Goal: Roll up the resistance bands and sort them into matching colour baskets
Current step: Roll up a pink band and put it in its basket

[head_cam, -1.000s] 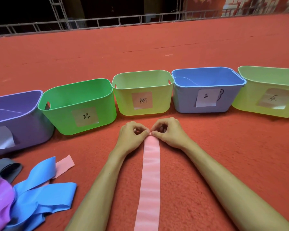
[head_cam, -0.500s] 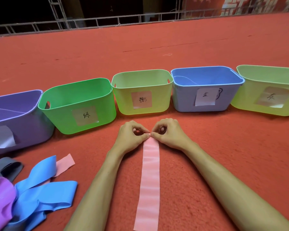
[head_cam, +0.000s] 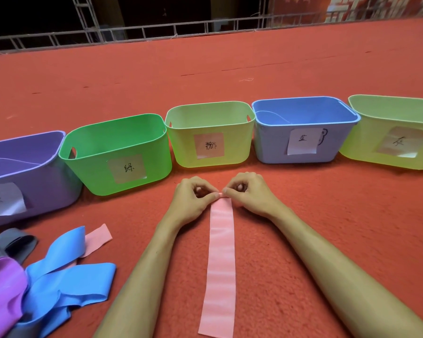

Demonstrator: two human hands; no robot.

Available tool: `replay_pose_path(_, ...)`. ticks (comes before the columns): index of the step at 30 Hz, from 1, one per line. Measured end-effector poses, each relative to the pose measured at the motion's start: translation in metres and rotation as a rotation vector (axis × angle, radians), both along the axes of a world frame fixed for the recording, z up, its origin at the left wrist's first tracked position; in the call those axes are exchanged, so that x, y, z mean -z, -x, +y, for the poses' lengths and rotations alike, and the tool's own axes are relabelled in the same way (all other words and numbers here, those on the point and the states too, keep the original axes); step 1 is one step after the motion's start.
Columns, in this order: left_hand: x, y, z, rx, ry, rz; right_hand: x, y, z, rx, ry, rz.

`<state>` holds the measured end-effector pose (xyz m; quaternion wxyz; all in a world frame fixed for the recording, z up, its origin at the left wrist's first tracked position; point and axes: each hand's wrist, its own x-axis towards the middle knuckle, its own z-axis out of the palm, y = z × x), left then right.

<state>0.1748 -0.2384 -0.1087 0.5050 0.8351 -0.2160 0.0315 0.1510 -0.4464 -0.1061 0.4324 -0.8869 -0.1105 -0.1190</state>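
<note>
The red carpet [head_cam: 327,228] and the row of baskets sit just as they did a second ago. The only change is small, at the far end of the pink band [head_cam: 220,264], which lies flat on the carpet and points toward the middle basket. The left hand [head_cam: 191,198] and right hand [head_cam: 252,193] have barely shifted. Each pinches a corner of that end between thumb and curled fingers, and the edge now looks turned over into a thin first fold. I reckon the rolling has only just begun, since nearly the whole strip is still unrolled.

There are five baskets, each with one paper label: a purple basket [head_cam: 34,191], a green basket [head_cam: 98,172], a blue basket [head_cam: 271,142] and two yellow-green ones, the middle basket [head_cam: 181,147] and the far-right basket [head_cam: 359,147]. The heap on the left holds blue band [head_cam: 66,281], too tangled to tell whether it is one or two, plus one purple band [head_cam: 3,284] and one grey band [head_cam: 12,242]. A second pink end [head_cam: 98,236] pokes out from under it.
</note>
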Motion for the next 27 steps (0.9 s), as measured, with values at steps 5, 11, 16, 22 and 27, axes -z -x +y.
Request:
replay_pose_path(5, 0.0003, 0.0000, 0.0006, 0.002, 0.020, -0.009, 0.0024, 0.0015, 0.0010, -0.001, 0.074, -0.044)
replay_pose_path(11, 0.0009, 0.0002, -0.0003, -0.047, -0.093, -0.027, 0.0065, 0.0006, 0.0027, 0.000, 0.088, -0.075)
replay_pose_path(16, -0.0014, 0.0017, 0.0008, -0.072, -0.117, -0.034, 0.0069, 0.0003, 0.0031, 0.004, 0.075, -0.071)
replay_pose_path(22, -0.0014, 0.0009, 0.0020, -0.042, -0.046, -0.034, 0.0012, -0.0005, 0.0034, 0.044, -0.023, -0.026)
replay_pose_path(27, -0.0022, 0.0004, 0.0036, -0.027, -0.022, -0.019, 0.0033, -0.0006, 0.0029, 0.031, 0.020, -0.020)
